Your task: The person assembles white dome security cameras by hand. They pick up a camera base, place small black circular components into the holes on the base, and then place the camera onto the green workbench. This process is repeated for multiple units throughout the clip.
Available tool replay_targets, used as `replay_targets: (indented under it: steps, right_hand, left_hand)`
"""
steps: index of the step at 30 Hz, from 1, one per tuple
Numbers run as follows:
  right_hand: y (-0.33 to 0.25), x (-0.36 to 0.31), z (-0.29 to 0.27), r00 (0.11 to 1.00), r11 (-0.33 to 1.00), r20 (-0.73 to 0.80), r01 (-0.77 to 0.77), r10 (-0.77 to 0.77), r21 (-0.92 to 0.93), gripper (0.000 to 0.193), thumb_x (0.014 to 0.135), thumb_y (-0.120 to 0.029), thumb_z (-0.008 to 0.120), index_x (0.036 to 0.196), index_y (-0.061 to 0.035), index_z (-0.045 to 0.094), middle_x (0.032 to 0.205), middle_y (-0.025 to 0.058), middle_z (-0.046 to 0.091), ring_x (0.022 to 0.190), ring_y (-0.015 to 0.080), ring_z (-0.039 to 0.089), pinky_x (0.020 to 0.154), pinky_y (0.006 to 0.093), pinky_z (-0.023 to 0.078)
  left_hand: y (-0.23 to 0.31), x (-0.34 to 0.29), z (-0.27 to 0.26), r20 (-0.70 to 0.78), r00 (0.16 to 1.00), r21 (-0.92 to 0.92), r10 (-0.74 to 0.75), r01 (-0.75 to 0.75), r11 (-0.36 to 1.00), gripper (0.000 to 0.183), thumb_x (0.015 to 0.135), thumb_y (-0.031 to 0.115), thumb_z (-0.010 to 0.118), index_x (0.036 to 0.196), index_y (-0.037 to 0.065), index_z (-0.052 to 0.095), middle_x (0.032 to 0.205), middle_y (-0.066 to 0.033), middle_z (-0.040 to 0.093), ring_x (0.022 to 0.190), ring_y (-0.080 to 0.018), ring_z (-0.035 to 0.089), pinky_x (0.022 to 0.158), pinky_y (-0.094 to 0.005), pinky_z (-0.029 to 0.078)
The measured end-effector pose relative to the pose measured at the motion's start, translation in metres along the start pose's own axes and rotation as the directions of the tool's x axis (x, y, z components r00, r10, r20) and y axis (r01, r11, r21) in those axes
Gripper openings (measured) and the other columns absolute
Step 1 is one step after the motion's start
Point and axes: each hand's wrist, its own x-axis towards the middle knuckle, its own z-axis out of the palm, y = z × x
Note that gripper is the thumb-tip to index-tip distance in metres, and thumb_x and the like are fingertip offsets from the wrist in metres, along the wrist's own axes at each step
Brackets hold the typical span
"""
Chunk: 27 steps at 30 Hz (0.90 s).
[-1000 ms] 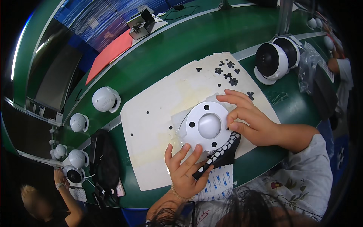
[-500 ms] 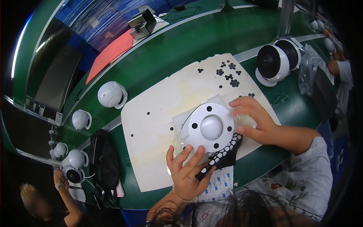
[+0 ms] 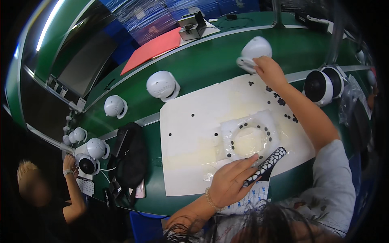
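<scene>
My right hand (image 3: 267, 73) reaches across to the far side and grips a white rounded camera-like device (image 3: 257, 47) by its round foot, its fingers closed on the rim. My left hand (image 3: 233, 180) is at the near edge of the white board (image 3: 190, 166). A black strip with white round dots (image 3: 269, 162) is held between its thumb and fingers, slanting up to the right. Beyond the fingertips lies a translucent square foam pad (image 3: 273, 121) with a ring of black dots around a round middle. Under the left hand is a printed backing sheet (image 3: 257, 198).
Several white devices (image 3: 162, 86) stand along the left; two black-faced ones (image 3: 319, 87) stand at right beside clear plastic bags (image 3: 352, 101). Loose black dots (image 3: 281, 101) lie on the board. A black bag (image 3: 131, 154) rests at left, near another person's hand (image 3: 69, 162).
The white ring-shaped base that lay over the foam pad is gone from there, uncovering the pad. My right hand has moved away to the far side, now gripping the white device. The view has shifted.
</scene>
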Motion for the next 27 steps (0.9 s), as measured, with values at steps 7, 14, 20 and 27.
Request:
replay_targets:
  steps: [7, 14, 20, 27]
  right_hand:
    - [0.030, 0.030, 0.062, 0.814, 0.745, 0.479, 0.090, 0.327, -0.661, 0.021, 0.078, -0.011, 0.049, 0.094, -0.0068, 0.061, 0.093, 0.0102, 0.059, 0.091, 0.0279, 0.056, 0.075, 0.0399, 0.046]
    - [-0.147, 0.049, 0.139, 0.718, 0.907, 0.553, 0.338, -0.422, 0.252, 0.037, 0.084, -0.036, 0.047, 0.107, -0.0093, 0.059, 0.112, 0.0127, 0.055, 0.105, 0.0284, 0.051, 0.089, 0.0396, 0.040]
    - [-0.175, 0.057, 0.173, 0.850, 0.927, 0.381, 0.370, -0.363, 0.057, 0.045, 0.081, -0.045, 0.050, 0.103, -0.0064, 0.058, 0.105, 0.0136, 0.057, 0.097, 0.0293, 0.054, 0.085, 0.0386, 0.041]
    - [-0.102, 0.078, 0.115, 0.981, 0.994, 0.192, -0.033, 0.012, 0.105, 0.035, 0.075, -0.031, 0.064, 0.095, -0.0025, 0.059, 0.093, 0.0129, 0.060, 0.086, 0.0268, 0.057, 0.073, 0.0367, 0.044]
  left_hand:
    - [-0.006, 0.002, -0.007, 0.128, 0.985, -0.108, 0.115, -0.102, 0.989, 0.043, 0.062, 0.003, 0.062, 0.105, 0.001, 0.055, 0.115, -0.0140, 0.054, 0.082, -0.0262, 0.060, 0.068, -0.0309, 0.049]
    - [-0.019, -0.018, -0.013, 0.081, 0.956, -0.156, 0.280, -0.266, 0.951, 0.028, 0.062, 0.011, 0.060, 0.089, 0.003, 0.059, 0.103, -0.0080, 0.059, 0.074, -0.0213, 0.059, 0.062, -0.0297, 0.048]
    - [-0.032, -0.018, -0.033, 0.093, 0.964, -0.113, 0.250, -0.240, 0.964, 0.029, 0.060, 0.014, 0.064, 0.086, 0.004, 0.059, 0.090, -0.0059, 0.060, 0.070, -0.0212, 0.058, 0.058, -0.0288, 0.046]
    - [-0.022, -0.012, -0.031, 0.095, 0.992, -0.205, 0.085, -0.064, 0.977, 0.030, 0.061, 0.010, 0.063, 0.089, 0.002, 0.059, 0.084, -0.0101, 0.059, 0.069, -0.0255, 0.058, 0.060, -0.0320, 0.047]
